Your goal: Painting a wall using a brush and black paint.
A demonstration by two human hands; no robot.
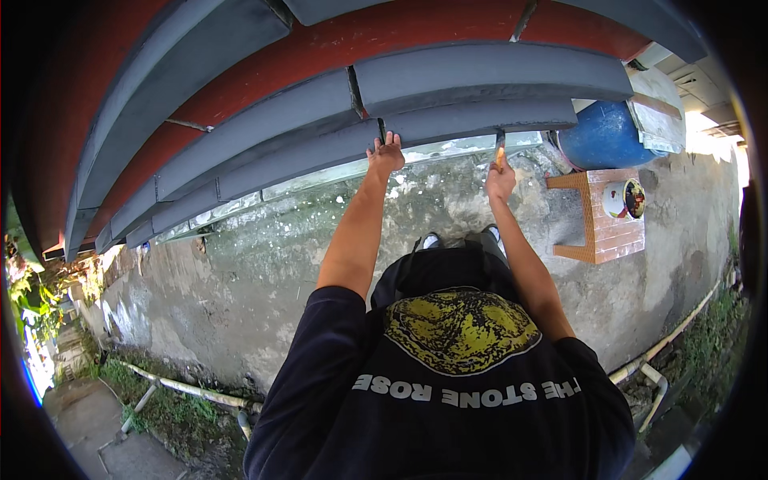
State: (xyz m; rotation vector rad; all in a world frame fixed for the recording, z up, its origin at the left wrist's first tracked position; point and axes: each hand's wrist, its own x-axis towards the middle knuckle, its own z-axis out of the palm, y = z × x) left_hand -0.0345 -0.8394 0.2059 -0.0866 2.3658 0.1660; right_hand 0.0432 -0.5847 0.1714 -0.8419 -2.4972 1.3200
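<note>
My left hand (386,155) rests its fingertips on the lower edge of a long grey-painted board (444,123), beside a dark narrow gap between two lengths. It holds no tool. Further right, my right hand (500,179) grips the orange-brown handle of a paintbrush (500,150). The brush points away from me, and its dark end touches the underside of the same grey board. Above that board runs a wider grey board (492,72), with a red-painted surface (420,30) behind it.
A plastic stool (612,234) stands at the right, with a paint-stained tub (614,200) on it. Beyond it lies a blue plastic drum (606,135). Pale pipes (198,393) run along the edge of the concrete ground (252,300), beside green plants.
</note>
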